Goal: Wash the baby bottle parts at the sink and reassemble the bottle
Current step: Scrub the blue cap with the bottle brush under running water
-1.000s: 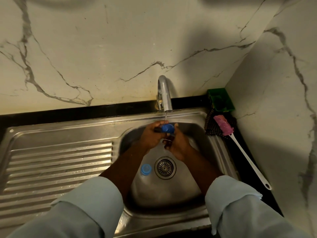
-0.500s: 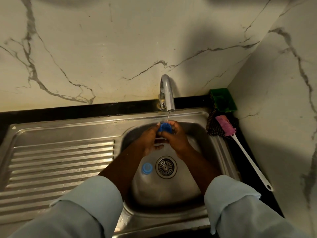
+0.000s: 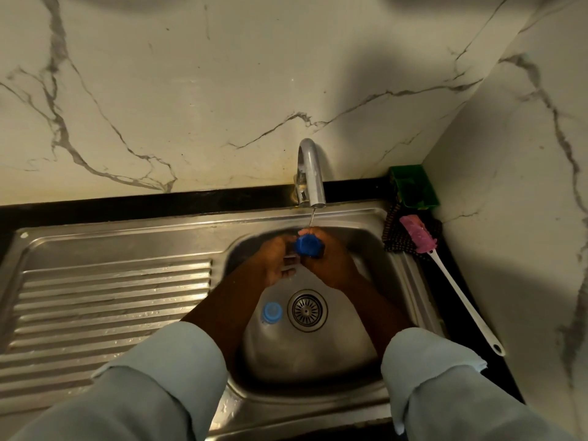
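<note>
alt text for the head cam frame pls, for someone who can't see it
Both hands, left hand and right hand, hold a dark blue bottle part under a thin stream from the tap, over a steel sink. A light blue cap lies beside the drain; a pink bottle brush rests on the right counter.

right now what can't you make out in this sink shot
Head view, the only one:
- Dark blue part: its shape is hidden by the left hand and right hand.
- Green holder: contents lost in shadow.
- Light blue cap: too small to identify.
- Bottle body: not visible.
</note>
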The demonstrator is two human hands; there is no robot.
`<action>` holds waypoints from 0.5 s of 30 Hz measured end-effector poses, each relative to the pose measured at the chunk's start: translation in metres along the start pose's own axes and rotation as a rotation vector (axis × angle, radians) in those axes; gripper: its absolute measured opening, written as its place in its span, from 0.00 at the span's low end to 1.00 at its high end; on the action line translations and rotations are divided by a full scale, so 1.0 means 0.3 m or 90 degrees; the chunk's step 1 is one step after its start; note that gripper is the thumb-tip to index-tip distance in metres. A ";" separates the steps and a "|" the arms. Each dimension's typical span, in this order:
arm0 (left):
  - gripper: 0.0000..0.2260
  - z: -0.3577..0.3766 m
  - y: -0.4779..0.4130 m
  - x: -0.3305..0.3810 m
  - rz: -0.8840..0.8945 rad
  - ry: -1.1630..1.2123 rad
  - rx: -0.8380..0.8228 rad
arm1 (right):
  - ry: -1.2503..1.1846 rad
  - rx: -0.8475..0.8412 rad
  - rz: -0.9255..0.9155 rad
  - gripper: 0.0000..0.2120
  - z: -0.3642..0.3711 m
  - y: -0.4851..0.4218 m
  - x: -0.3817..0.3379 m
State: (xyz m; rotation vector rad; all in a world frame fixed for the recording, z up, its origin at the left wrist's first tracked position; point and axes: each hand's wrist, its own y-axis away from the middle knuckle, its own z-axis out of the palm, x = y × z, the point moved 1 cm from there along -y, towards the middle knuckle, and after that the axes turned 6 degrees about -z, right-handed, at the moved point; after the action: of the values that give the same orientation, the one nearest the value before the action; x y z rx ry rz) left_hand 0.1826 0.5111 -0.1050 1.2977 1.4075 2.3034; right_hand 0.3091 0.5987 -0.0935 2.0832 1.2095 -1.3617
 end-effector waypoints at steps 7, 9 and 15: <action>0.14 -0.033 -0.007 -0.004 -0.008 0.017 0.053 | 0.123 -0.067 -0.019 0.13 -0.047 -0.063 -0.013; 0.15 -0.036 -0.002 -0.004 -0.008 0.009 0.049 | 0.138 -0.097 -0.033 0.11 -0.050 -0.071 -0.007; 0.15 -0.024 -0.001 0.020 0.078 0.006 0.072 | 0.117 -0.129 0.004 0.14 -0.039 -0.049 0.008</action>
State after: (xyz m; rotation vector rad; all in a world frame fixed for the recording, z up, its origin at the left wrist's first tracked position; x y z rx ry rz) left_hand 0.1735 0.5095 -0.1029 1.4446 1.5223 2.3400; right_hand 0.3041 0.6162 -0.0881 2.1002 1.3511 -1.0153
